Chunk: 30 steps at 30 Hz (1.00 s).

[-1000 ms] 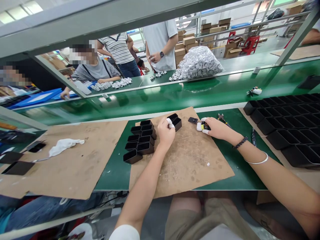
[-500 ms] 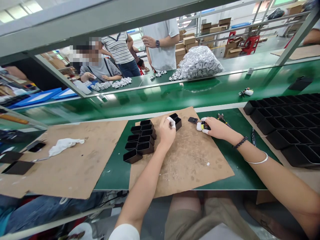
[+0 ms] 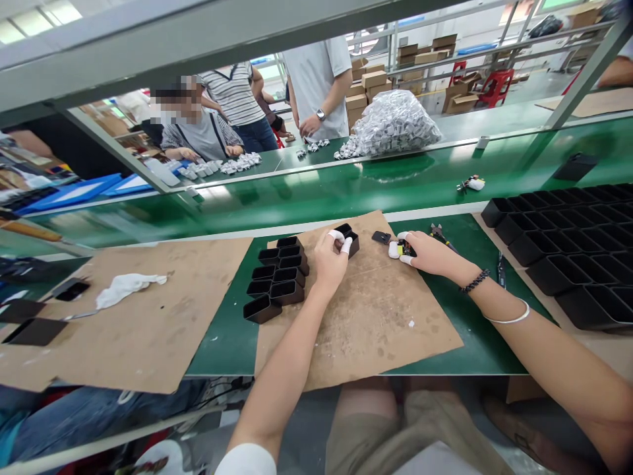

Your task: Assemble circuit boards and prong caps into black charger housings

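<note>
My left hand (image 3: pixel 331 256), with white finger cots, is over the cardboard sheet (image 3: pixel 376 316) beside a pair of black open-topped boxes (image 3: pixel 353 245). Its thumb and index finger are apart and nothing shows between them; whether they touch a box I cannot tell. In my right hand (image 3: pixel 431 253) is a small electronic assembly (image 3: pixel 394 250) with white and yellow parts, gripped between capped fingers and thumb. A flat black cover (image 3: pixel 380 237) lies just left of it. Several more black boxes (image 3: pixel 287 291) stand in rows left of my left hand.
Cutting pliers (image 3: pixel 437 232) and another dark-handled tool (image 3: pixel 501 270) lie around my right forearm. Many black boxes (image 3: pixel 568 274) fill the right side. Beyond runs a green belt (image 3: pixel 297 201) carrying another assembly (image 3: pixel 472 184). Co-workers stand and sit across it, near a bag of white parts (image 3: pixel 398 125).
My left thumb and index finger have spread apart. My right hand has stayed put with the assembly. Items on the belt have moved left, and a standing co-worker's hand has lowered.
</note>
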Tool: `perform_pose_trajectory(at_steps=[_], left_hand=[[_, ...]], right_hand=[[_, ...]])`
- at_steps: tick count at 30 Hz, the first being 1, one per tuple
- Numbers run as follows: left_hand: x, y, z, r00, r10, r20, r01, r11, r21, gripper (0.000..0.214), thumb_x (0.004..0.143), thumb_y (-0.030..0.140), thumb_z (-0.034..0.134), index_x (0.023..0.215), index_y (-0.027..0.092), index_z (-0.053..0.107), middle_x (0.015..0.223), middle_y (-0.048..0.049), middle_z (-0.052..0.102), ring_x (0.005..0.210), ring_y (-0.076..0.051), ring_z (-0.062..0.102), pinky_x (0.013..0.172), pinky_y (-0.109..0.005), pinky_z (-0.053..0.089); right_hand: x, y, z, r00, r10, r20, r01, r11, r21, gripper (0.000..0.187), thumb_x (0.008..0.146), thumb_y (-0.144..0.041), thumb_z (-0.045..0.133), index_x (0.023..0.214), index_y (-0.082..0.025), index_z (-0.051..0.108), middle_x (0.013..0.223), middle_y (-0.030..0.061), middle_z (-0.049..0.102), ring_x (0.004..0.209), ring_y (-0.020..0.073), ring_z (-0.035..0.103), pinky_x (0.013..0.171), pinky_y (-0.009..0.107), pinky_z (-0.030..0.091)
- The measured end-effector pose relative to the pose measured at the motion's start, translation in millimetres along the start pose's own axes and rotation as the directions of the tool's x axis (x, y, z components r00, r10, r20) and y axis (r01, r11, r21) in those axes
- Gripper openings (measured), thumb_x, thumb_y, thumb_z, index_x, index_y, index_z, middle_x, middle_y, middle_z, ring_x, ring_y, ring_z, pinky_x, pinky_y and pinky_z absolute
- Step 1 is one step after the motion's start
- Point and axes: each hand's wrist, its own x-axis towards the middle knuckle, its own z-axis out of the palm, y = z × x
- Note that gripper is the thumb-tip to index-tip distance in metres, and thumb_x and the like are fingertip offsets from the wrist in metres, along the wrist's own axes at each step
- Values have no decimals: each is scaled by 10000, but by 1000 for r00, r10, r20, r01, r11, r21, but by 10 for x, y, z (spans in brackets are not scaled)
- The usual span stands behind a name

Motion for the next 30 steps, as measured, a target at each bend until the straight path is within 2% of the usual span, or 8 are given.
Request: perform_pose_trajectory(at_steps=[3,8,12,14,20,23,27,30], left_hand=[[-8,5,10,1000,12,24,-12,1000,4,97,849,153,666,916,209,706,804,3,638,755,-151,603,762,-279,487],[-30,-9,-1,998,-3,63,-1,997,76,187,880,287,698,714,204,678,794,-25,620,785,-189,596,813,-341,483],[-60,8,-4,987,-58,149,13,957,289,177,771,261,803,932,220,740,1033,-91,623,1047,-304,570,990,-500,441],[-76,8,6,972,-86,217,4,936,352,141,786,205,760,925,220,741,1084,-106,601,1108,-327,539,1018,-542,426],[-76,-42,56,940,-26,341,8,999,54,266,734,-22,521,783,194,668,1239,-111,570,1244,-307,522,1117,-546,410],[-63,-49,55,917,-3,399,17,999,-33,352,703,-59,453,861,195,638,1279,-106,581,1261,-256,567,1112,-470,460],[-100,-50,65,885,6,465,47,994,-103,433,715,18,592,1104,207,582,1353,-113,588,1319,-265,568,1139,-460,464],[-167,-85,148,858,-76,508,191,965,-178,755,712,159,777,1380,209,427,1402,-160,572,1314,-303,589,1131,-501,474]], right_hand=[[4,5,6,1000,0,2,0,1000,-2,236,882,-168,611,1112,-116,610,1127,187,679,1076,343,642,864,390,492],[5,0,2,1000,3,8,-3,1000,-3,236,893,-180,605,1120,-113,606,1136,190,676,1089,347,638,871,393,492],[2,-11,-11,1000,4,14,-4,1000,-4,198,897,-186,604,1084,-123,605,1124,188,677,1077,345,641,853,388,492],[2,-12,-14,1000,5,14,-5,1000,-2,201,899,-188,603,1090,-123,602,1126,188,676,1082,347,638,856,389,491],[0,-9,-6,1000,9,2,-9,1000,20,212,881,-167,611,1089,-124,606,1132,188,677,1086,347,637,876,395,490],[-5,-29,-6,1000,22,-17,-21,998,54,210,862,-146,613,1071,-125,617,1140,193,683,1085,349,639,887,401,494],[-16,-71,-20,998,49,-46,-42,990,134,198,812,-121,639,1009,-133,645,1141,202,693,1112,371,637,930,425,492],[-13,-62,-33,992,114,-58,-97,968,232,156,778,-132,669,934,-131,658,1085,212,712,1068,392,656,932,462,496]])
